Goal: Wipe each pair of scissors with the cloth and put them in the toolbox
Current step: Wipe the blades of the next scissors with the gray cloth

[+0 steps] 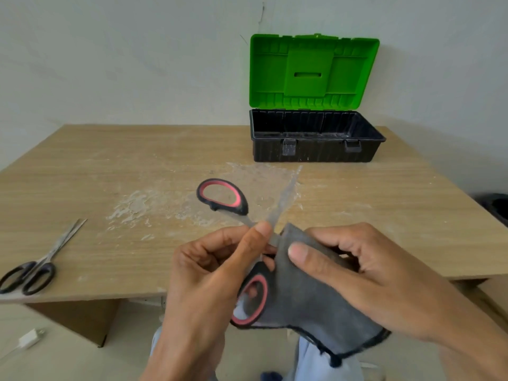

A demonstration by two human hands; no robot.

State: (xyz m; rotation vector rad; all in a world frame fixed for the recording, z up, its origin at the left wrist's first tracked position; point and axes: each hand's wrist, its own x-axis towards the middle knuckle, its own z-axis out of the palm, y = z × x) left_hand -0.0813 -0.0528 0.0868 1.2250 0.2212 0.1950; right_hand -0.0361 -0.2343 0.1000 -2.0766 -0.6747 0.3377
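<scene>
My left hand [211, 273] pinches a pair of black scissors with red-lined handles [222, 198] near the pivot, blades spread wide apart. One handle points away over the table, the other [254, 301] hangs low near my wrist, and a blurred blade [286, 198] points up toward the toolbox. My right hand [354, 273] presses a grey cloth [308, 303] against the scissors just right of the pivot. A second, slimmer pair of black-handled scissors [35, 266] lies closed at the table's near left edge. The black toolbox [316, 154] stands at the back with its green lid [313, 70] raised.
The wooden table [123, 166] has white dried smears across its middle. A white charger [27, 338] lies on the floor at lower left. A dark bin [499, 209] sits beyond the table's right edge. A wall stands right behind the toolbox.
</scene>
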